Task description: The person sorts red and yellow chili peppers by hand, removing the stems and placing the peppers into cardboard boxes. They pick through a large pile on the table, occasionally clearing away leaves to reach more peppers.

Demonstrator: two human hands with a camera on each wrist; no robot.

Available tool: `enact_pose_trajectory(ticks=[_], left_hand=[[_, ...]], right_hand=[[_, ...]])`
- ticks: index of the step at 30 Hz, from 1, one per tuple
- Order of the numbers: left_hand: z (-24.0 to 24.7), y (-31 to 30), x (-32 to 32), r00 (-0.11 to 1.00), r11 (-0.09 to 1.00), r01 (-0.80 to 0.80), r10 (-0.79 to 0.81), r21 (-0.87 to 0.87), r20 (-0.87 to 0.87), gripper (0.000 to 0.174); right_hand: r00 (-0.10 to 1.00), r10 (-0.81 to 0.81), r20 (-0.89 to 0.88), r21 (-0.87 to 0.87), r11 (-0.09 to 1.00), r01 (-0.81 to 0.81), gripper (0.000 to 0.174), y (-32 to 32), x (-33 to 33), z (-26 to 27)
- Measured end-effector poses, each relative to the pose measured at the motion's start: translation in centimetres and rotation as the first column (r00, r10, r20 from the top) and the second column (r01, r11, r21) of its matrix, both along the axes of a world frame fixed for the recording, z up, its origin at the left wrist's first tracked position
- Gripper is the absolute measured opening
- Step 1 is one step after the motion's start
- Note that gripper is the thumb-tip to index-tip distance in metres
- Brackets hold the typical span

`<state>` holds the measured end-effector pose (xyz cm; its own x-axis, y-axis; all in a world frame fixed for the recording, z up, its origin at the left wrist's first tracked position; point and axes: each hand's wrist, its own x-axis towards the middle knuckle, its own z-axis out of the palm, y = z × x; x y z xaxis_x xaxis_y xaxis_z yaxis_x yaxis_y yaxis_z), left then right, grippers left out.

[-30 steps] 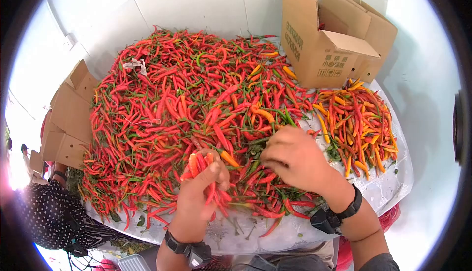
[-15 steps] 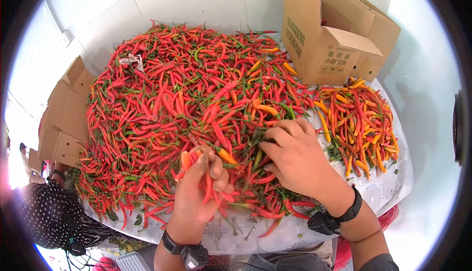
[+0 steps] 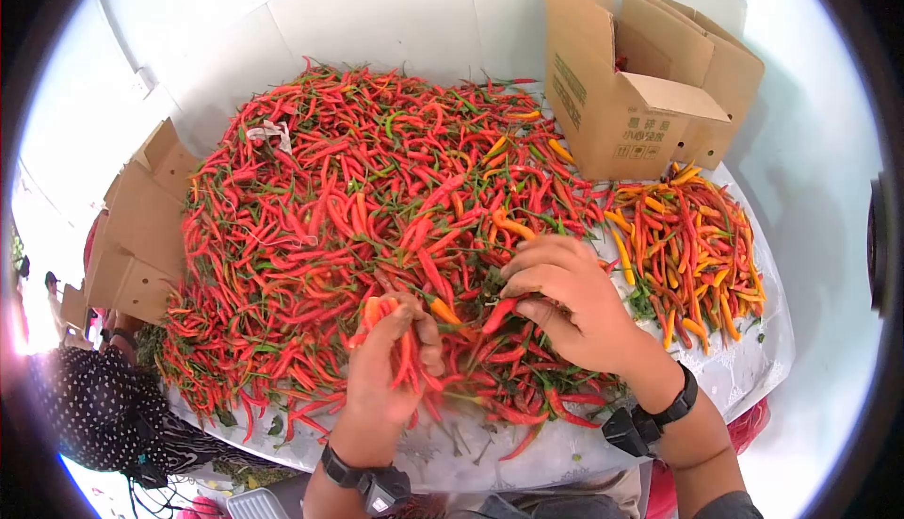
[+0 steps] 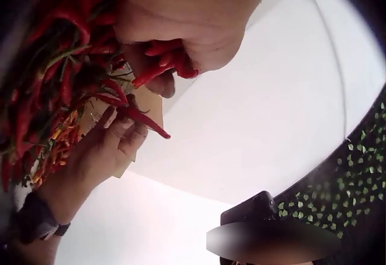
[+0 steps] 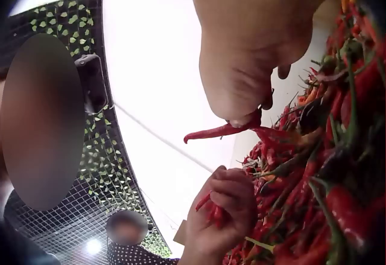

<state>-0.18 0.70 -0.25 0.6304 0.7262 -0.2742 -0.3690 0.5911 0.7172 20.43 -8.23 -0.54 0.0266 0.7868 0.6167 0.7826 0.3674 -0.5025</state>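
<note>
My left hand (image 3: 391, 359) curls round several red chillies (image 3: 406, 361) over the front of a big heap of red and green chillies (image 3: 320, 199). In the left wrist view the chilli ends (image 4: 166, 63) stick out between its fingers. My right hand (image 3: 584, 307), just to the right, pinches one red chilli (image 3: 499, 316) between thumb and fingers. That chilli (image 5: 217, 133) points out sideways from the fingertips in the right wrist view. Close to the right hand lies a smaller pile of orange and red chillies (image 3: 692, 246).
An open cardboard box (image 3: 612, 95) stands at the back right, another box (image 3: 141, 227) at the left. A person in a dotted head covering (image 3: 85, 406) is at the lower left. Loose stems lie on the pale tablecloth (image 3: 433, 458) near the front edge.
My right hand, earlier in the greens and chillies of the heap, now has a red chilli pinched at its fingertips. My left hand keeps its bunch with little movement.
</note>
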Motion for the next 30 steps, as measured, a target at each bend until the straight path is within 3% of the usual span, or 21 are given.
enact_pose_trajectory(ticks=[3,7,8,11,14,16,17,18,20,23,26,29,30], left_hand=[[-0.3,-0.1,0.2,0.990,0.991,0.071,-0.056,0.111,-0.128,0.012],[-0.3,-0.9,0.2,0.972,0.972,0.183,-0.156,0.149,-0.176,0.014],[-0.4,-1.0,0.1,0.968,0.964,0.210,-0.182,0.165,-0.174,0.017],[0.6,-1.2,0.1,0.968,0.966,0.214,-0.190,0.146,-0.161,0.028],[0.4,-1.1,-0.1,0.976,0.967,0.201,-0.185,0.156,-0.113,0.031],[0.2,-1.0,-0.4,0.973,0.959,0.223,-0.207,0.174,-0.102,0.034],[0.0,-1.2,-0.4,0.977,0.961,0.202,-0.184,0.191,-0.106,0.038],[-0.1,-1.3,-0.2,0.981,0.961,0.182,-0.162,0.208,-0.110,0.043],[-0.5,-1.4,-0.2,0.984,0.963,0.161,-0.139,0.214,-0.114,0.049],[-0.8,-1.3,-0.1,0.985,0.972,0.146,-0.125,0.185,-0.122,0.053],[-0.6,-1.3,0.0,0.985,0.979,0.131,-0.112,0.154,-0.130,0.051],[-0.9,-1.2,0.0,0.984,0.973,0.162,-0.146,0.163,-0.106,0.043],[-1.4,-0.9,-0.1,0.982,0.966,0.172,-0.152,0.194,-0.114,0.038]], right_hand=[[0.997,0.065,0.036,0.048,0.997,-0.067,0.027,0.1,-0.8,0.1],[0.947,0.037,0.318,0.096,0.993,-0.071,0.025,-0.5,-2.3,0.8],[0.950,0.025,0.310,0.110,0.992,-0.062,0.024,-0.6,-2.4,1.0],[0.999,-0.045,0.025,0.122,0.992,0.042,0.022,-0.4,-2.5,1.2],[0.982,-0.144,-0.118,-0.044,0.989,0.140,0.024,-0.5,-1.2,0.5],[0.940,-0.052,-0.338,-0.133,0.991,0.007,0.025,-0.5,-1.1,0.4],[0.895,-0.015,-0.447,-0.166,0.984,-0.066,0.025,-0.5,-1.1,0.3],[0.771,0.043,-0.635,-0.191,0.959,-0.211,0.027,-0.5,-1.2,0.3],[0.405,0.082,-0.911,-0.137,0.865,-0.482,0.030,-0.6,-1.3,0.5],[0.128,0.112,-0.985,0.020,0.822,-0.569,0.032,-0.7,-1.3,-0.5],[0.287,0.164,-0.944,-0.003,0.865,-0.501,0.028,-0.7,-2.2,0.0],[0.592,0.070,-0.803,-0.186,0.915,-0.360,0.021,-0.9,-2.4,-0.5],[0.621,0.044,-0.783,-0.199,0.928,-0.317,0.017,-0.8,-2.7,-0.4]])
